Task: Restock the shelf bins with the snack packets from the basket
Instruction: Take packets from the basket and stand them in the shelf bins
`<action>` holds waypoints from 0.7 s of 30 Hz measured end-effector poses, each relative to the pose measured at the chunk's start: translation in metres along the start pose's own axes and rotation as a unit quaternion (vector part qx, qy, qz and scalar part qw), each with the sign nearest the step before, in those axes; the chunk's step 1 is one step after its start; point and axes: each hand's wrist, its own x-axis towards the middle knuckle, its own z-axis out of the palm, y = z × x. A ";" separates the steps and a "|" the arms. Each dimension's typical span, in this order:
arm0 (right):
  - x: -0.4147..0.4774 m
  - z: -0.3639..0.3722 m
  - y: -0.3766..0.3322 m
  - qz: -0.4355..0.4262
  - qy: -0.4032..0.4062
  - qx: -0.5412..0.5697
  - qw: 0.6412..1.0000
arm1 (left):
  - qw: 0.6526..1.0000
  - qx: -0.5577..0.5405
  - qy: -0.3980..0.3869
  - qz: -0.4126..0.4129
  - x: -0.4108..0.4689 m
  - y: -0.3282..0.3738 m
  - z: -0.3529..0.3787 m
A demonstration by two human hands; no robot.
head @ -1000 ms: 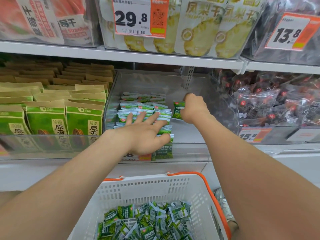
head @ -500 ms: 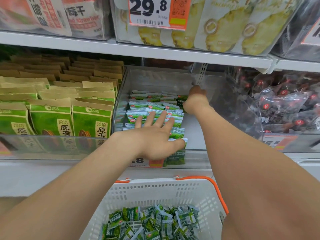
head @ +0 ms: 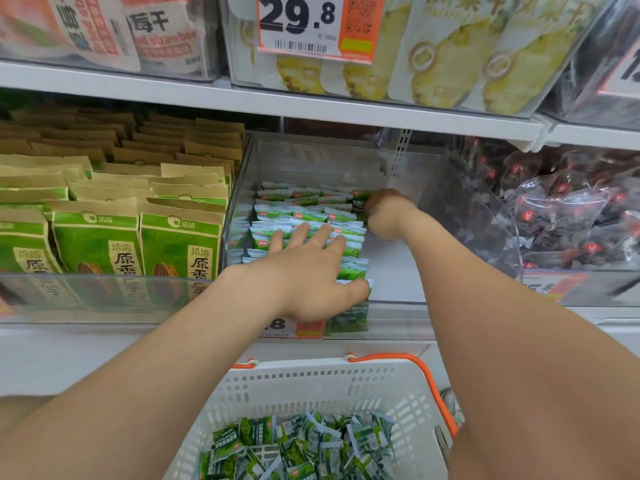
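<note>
The left hand (head: 311, 275) lies flat on the packet rows (head: 301, 216) in the clear shelf bin (head: 311, 157), fingers straight and spread, probably to brace them upright. The right hand (head: 388, 216), fingers curled, pinches one snack packet (head: 360, 201) at the rear of the rows, ready for insertion. Loose packets (head: 298, 445) lie in the basket (head: 311, 382).

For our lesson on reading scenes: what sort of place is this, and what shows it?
Probably a shop's snack aisle: a printed price tag, a clear bin of green snack packets, and a white shopping basket holding more.
</note>
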 end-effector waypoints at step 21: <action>-0.251 -0.042 0.004 -0.142 -0.079 -0.078 0.984 | 0.975 0.030 0.200 0.092 -0.079 0.052 0.021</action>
